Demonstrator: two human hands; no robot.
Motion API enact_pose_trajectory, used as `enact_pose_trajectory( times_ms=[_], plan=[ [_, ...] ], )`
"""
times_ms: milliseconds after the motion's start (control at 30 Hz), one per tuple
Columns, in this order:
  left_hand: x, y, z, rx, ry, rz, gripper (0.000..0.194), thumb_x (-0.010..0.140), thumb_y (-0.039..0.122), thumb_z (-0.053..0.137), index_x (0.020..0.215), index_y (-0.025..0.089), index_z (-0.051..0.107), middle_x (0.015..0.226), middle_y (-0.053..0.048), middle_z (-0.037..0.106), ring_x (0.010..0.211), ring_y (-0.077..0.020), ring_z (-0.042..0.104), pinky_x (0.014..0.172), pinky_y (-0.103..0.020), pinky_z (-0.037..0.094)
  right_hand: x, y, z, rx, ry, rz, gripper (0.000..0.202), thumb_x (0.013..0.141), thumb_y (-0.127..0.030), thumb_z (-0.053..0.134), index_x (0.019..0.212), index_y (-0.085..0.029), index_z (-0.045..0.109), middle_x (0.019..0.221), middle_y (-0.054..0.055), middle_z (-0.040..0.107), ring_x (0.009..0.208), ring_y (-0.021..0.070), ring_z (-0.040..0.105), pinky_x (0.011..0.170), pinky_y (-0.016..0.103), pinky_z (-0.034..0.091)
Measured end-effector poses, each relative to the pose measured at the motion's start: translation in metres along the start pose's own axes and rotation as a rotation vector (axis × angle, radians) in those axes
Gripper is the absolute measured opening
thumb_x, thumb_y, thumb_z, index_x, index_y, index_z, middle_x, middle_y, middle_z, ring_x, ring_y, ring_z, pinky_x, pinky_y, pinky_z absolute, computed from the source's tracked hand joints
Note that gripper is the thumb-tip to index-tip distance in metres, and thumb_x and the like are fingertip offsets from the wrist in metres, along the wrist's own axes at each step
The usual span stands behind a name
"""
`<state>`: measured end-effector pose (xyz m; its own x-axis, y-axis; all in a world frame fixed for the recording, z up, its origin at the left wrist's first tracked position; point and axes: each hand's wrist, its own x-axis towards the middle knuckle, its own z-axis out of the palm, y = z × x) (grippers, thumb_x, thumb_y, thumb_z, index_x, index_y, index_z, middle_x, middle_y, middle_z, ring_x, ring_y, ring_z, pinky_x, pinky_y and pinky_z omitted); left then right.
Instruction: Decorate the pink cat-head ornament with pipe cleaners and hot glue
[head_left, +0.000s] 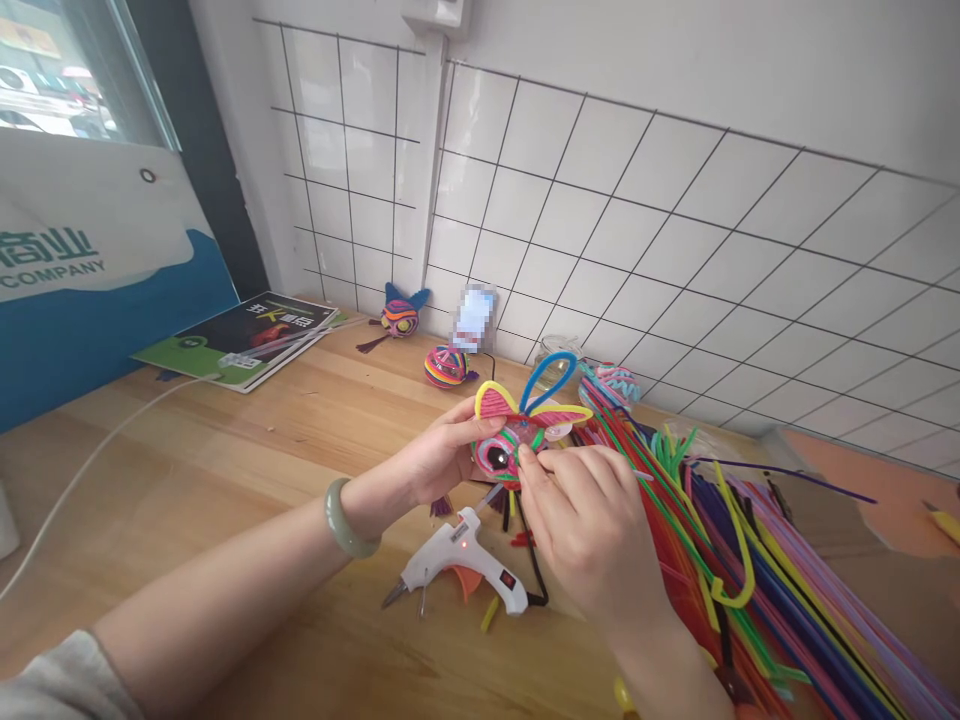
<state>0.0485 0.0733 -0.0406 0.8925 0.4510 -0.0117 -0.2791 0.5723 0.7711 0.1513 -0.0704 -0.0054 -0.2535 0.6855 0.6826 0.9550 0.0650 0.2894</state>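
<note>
My left hand (450, 450) grips a pipe-cleaner animal head (496, 455) by its left side. The head has yellow-edged pink ears, a round dark eye, coloured stripes and a blue pipe-cleaner loop (551, 375) rising from its top. Against the front of the head, my right hand (589, 500) is closed, thumb and fingers pinched together. Whatever lies in that pinch is hidden, and the right part of the face is covered by the fingers. Below both hands, a white hot glue gun (457, 550) rests on the wooden table with its red light lit.
Bundles of coloured pipe cleaners (757, 560) cover the table's right side. Behind stand a finished cat-like head (401, 312), striped balls (446, 367), a glass jar (559, 360) and a phone (474, 318). A magazine (255, 335) and a white cable (112, 440) lie left.
</note>
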Motion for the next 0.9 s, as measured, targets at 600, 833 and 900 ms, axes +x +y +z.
enact_pose_trajectory(
  times_ms=[600,833,900],
  plan=[
    [-0.0004,0.0051,-0.0009,-0.044,-0.074,0.021,0.028,0.077,0.025,0.07,0.102,0.015,0.061,0.088,-0.007,0.067,0.074,-0.0186,0.065,0.064,-0.033,0.057,-0.0013,0.0031,-0.0026,0.219,0.108,0.067,0.015,0.08,-0.007,0.069,0.095,-0.009,0.066,0.084,0.01,0.068,0.081,0.0224,0.06,0.076,0.043,0.048],
    [0.0001,0.0061,-0.0036,-0.033,-0.104,-0.018,0.026,0.08,0.027,0.067,0.102,0.015,0.062,0.09,-0.007,0.067,0.073,-0.0176,0.064,0.063,-0.032,0.057,0.0018,0.0024,-0.0078,0.234,0.063,0.041,0.017,0.08,-0.003,0.066,0.096,-0.01,0.067,0.084,0.009,0.067,0.082,0.0225,0.059,0.075,0.043,0.047],
    [0.0004,0.007,-0.0041,-0.022,-0.097,-0.041,0.026,0.079,0.028,0.067,0.101,0.015,0.063,0.09,-0.007,0.067,0.073,-0.0169,0.064,0.064,-0.031,0.056,0.0015,0.0033,-0.0085,0.243,0.05,0.026,0.018,0.081,-0.002,0.065,0.098,-0.01,0.067,0.084,0.009,0.067,0.084,0.0229,0.058,0.076,0.043,0.047]
  ],
)
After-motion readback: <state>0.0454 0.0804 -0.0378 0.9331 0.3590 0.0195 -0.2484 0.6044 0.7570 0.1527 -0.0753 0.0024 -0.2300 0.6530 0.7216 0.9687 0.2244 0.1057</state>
